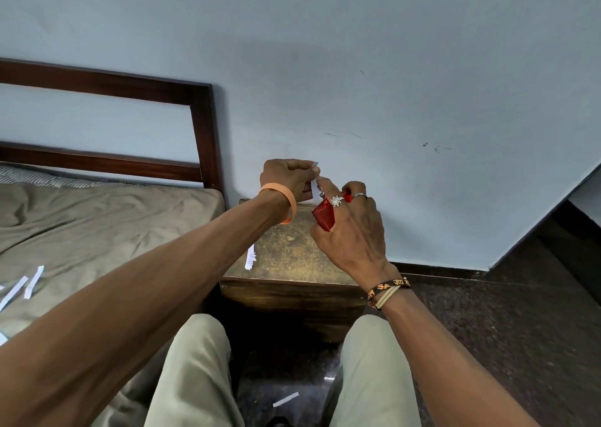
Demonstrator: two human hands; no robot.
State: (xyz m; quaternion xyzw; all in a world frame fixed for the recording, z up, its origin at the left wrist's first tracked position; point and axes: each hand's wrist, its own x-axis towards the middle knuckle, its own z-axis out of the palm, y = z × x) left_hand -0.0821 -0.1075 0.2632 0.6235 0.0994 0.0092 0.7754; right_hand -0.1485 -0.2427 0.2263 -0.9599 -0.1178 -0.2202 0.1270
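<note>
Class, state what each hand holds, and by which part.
Left hand pinches a white paper strip by its middle; right hand grips red scissors by the handles.

The tool (323, 216) at centre frame is bright red, and the paper strip (314, 189) beside it is white. An orange wristband (292, 203) circles one wrist — a black band (388, 289) with orange script the other. The wall (357, 52) is pale blue and the bed frame (205, 124) dark brown. The bedsheet (97, 218) at left is olive-brown, the worktop (292, 254) mottled gold-brown, the floor (504, 329) dark and speckled, the trousers (374, 378) pale khaki.
</note>
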